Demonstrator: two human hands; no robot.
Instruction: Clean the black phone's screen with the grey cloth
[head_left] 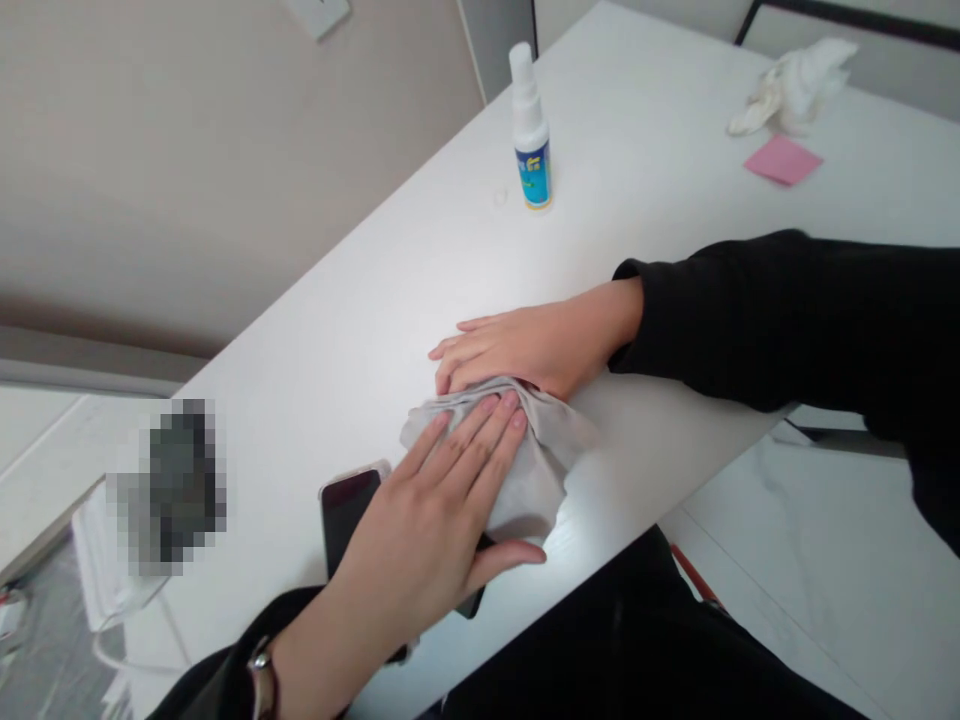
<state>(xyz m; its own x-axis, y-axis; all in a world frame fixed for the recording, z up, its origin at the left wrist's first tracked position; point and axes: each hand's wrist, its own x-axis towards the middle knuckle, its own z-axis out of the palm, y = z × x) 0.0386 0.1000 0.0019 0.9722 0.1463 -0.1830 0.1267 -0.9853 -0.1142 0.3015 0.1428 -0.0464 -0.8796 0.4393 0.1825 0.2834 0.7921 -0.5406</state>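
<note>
My left hand [420, 520] lies flat with its fingers stretched out, pressing on a crumpled grey cloth [536, 480]. Just beyond it, my right hand [510, 350] rests palm down on the white table, fingers extended, at the cloth's far edge. The cloth or my left hand hides its thumb. A phone in a clear case [346, 512] lies partly covered by my left hand. Below my left thumb, a dark edge [471, 604] shows; whether it belongs to another device I cannot tell.
A white spray bottle with a blue label [533, 170] stands toward the back of the table [660, 150]. Farther right lie a pink paper square [784, 161] and a crumpled white bundle [806, 85]. A blurred dark object [184, 480] sits at the left end, near a white cable [135, 662].
</note>
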